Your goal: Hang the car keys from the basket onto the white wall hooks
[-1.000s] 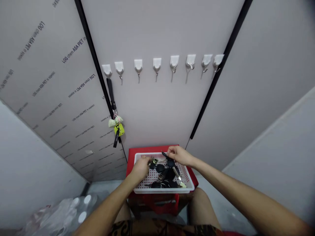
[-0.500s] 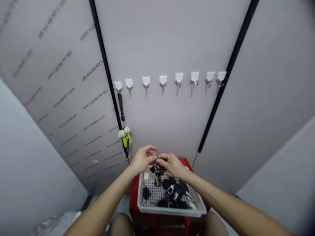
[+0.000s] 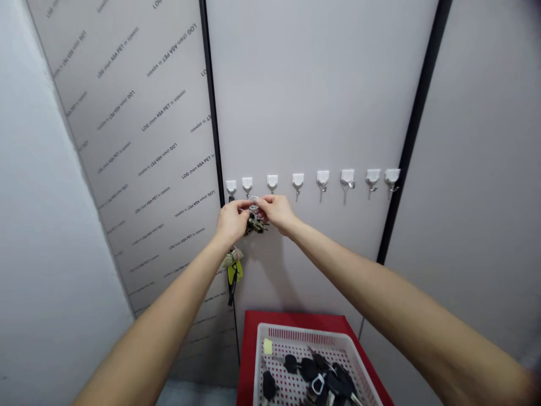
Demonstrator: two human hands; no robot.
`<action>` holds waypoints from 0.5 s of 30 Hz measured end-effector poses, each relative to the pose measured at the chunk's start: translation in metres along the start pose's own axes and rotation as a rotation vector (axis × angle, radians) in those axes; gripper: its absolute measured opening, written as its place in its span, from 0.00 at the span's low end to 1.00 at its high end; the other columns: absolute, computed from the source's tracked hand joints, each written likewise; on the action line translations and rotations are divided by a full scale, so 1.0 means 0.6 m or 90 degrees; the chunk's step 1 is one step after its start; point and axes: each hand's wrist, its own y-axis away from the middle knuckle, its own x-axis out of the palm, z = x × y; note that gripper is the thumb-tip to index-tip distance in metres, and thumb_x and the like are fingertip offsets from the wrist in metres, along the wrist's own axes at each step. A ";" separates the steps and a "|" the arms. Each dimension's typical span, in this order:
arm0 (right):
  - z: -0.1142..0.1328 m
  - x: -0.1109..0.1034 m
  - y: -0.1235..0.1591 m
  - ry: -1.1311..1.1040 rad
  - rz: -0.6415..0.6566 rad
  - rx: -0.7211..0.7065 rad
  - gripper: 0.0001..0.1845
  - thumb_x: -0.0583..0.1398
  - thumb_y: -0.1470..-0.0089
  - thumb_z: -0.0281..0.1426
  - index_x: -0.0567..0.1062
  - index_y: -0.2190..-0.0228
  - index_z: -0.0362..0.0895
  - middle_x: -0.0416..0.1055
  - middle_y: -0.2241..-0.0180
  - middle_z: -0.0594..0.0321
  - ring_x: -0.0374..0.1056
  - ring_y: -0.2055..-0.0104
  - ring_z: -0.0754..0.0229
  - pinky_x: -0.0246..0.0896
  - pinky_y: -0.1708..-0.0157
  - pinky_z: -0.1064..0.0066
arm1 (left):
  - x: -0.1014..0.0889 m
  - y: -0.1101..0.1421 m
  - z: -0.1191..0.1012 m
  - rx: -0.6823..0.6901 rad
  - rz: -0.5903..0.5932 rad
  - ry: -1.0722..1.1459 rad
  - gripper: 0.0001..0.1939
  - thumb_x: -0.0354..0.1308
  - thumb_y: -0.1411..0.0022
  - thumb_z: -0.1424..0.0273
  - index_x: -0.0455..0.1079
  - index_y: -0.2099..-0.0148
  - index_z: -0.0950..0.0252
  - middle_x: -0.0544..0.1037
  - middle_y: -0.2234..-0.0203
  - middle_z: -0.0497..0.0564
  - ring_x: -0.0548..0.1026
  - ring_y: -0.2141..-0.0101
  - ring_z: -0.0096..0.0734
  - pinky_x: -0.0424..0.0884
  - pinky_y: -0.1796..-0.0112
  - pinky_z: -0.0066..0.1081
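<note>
Dangling near the hooks (image 3: 298, 180) — a key bunch (image 3: 256, 225), its ring pinched by left hand (image 3: 231, 223) and right hand (image 3: 279, 212), fingertips nearly closed; one green-tagged keychain (image 3: 235, 272) already hanging — more keys (image 3: 309, 369) down in the basket (image 3: 305, 334).

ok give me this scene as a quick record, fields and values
left hand: at the ring of a key bunch
right hand: at the same ring
wall: eight white-backed hooks in a row
hanging: yellow-green tag, below the left hand
basket: white, holding black-headed keys
under basket: red surface
</note>
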 end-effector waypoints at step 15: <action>-0.035 0.006 -0.019 0.235 -0.052 -0.098 0.14 0.48 0.55 0.32 0.69 0.73 0.37 0.67 0.77 0.61 0.62 0.76 0.68 0.55 0.74 0.77 | 0.014 0.026 0.022 0.019 -0.064 -0.067 0.17 0.48 0.57 0.77 0.63 0.61 0.67 0.69 0.66 0.51 0.67 0.69 0.26 0.61 0.64 0.29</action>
